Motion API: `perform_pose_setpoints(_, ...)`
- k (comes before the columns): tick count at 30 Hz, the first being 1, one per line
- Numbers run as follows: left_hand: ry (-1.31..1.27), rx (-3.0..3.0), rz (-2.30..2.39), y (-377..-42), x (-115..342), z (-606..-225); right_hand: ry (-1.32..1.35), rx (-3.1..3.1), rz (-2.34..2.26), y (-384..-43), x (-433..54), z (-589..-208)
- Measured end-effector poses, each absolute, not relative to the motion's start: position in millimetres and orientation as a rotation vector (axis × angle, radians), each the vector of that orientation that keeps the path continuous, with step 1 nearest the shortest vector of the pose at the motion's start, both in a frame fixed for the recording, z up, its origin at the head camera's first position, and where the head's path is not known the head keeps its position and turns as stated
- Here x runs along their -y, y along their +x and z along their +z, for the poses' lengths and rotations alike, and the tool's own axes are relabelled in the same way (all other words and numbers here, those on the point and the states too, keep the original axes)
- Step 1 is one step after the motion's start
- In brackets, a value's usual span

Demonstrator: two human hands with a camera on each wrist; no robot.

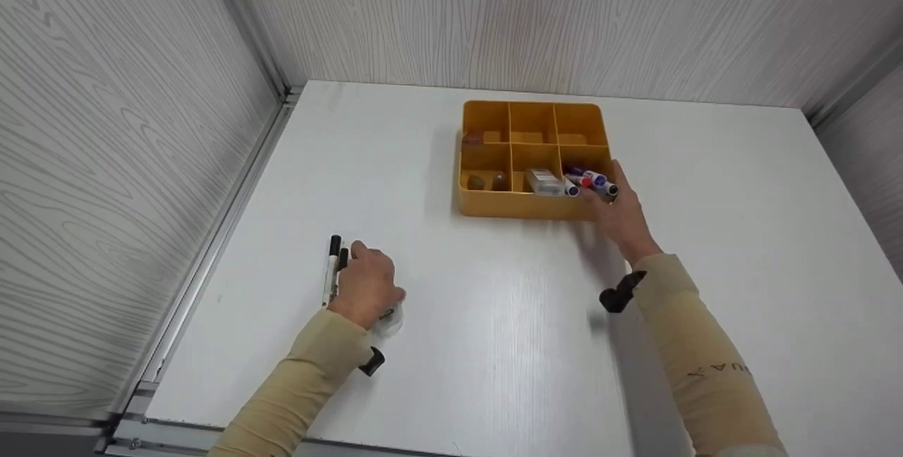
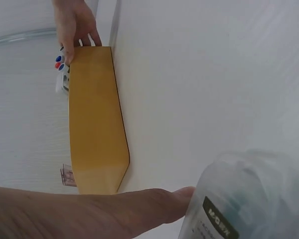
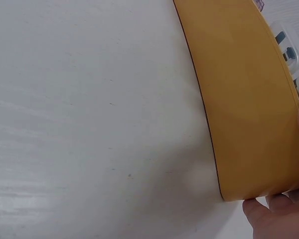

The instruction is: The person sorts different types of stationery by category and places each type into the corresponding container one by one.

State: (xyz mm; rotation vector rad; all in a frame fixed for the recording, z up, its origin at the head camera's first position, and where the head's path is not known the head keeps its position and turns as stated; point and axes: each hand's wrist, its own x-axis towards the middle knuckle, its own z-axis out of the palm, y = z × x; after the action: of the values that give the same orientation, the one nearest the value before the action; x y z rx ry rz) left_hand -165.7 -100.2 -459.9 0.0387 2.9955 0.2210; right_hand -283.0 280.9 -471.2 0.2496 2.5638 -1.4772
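A yellow organizer box (image 1: 511, 204) with several compartments stands toward the back of the white table. My right hand (image 1: 622, 218) grips its front right corner, thumb over the rim beside the markers (image 1: 596, 180) and fingertips along the side wall (image 3: 256, 164). Lower left, my left hand (image 1: 367, 284) holds a clear plastic container (image 2: 244, 199) with a dark label; the thumb (image 2: 159, 204) presses its wall, while the other fingers are hidden in the left wrist view. Black-capped pens (image 1: 331, 270) lie just left of that hand.
A clear plastic case (image 1: 544, 181) leans in the front middle compartment. Small dark items (image 1: 477, 182) sit in the front left one, and a reddish clear piece (image 1: 473, 137) is at the left divider. Panel walls (image 1: 423, 20) enclose the table's back and sides.
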Motion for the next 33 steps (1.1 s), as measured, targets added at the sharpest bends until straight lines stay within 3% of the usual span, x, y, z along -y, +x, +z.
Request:
perform_pose_setpoints(20,0.183,-3.072,0.24,-161.5,97.0,-468.7,0.224,-2.579,-1.477,-284.5,-282.2,-472.8)
perform_pose_setpoints(33,0.132,-2.963,0.42,-174.6,96.5,-470.3,0.201,-2.579,-1.502,-285.7,-284.0,-476.5)
